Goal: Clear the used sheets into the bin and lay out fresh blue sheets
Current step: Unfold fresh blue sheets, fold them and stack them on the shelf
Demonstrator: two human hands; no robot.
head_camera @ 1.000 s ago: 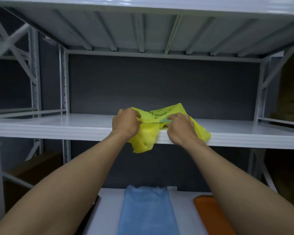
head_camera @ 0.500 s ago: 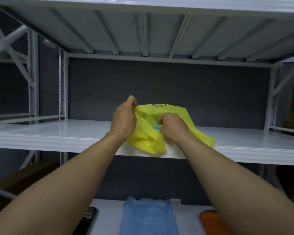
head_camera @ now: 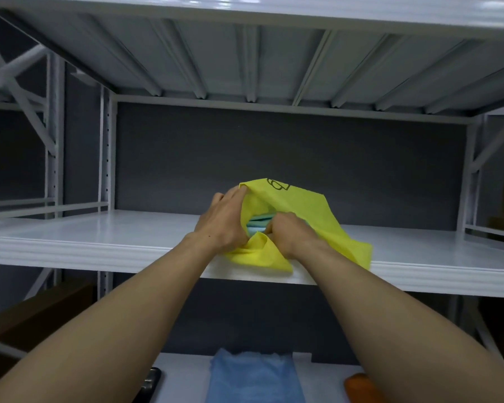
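The folded blue sheets [head_camera: 258,225], pinched by the right hand [head_camera: 291,234], may be snagged in the limp yellow fabric bag [head_camera: 303,210] gripped by the left hand [head_camera: 224,222].

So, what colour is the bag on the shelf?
The bag is bright yellow with a black printed mark near its top edge; the head view shows it.

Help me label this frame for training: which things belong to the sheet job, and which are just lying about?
Job: left hand holding the bag open; right hand at the sheets inside; blue sheet below.
Lying about: black object, orange object, either side of the blue sheet.
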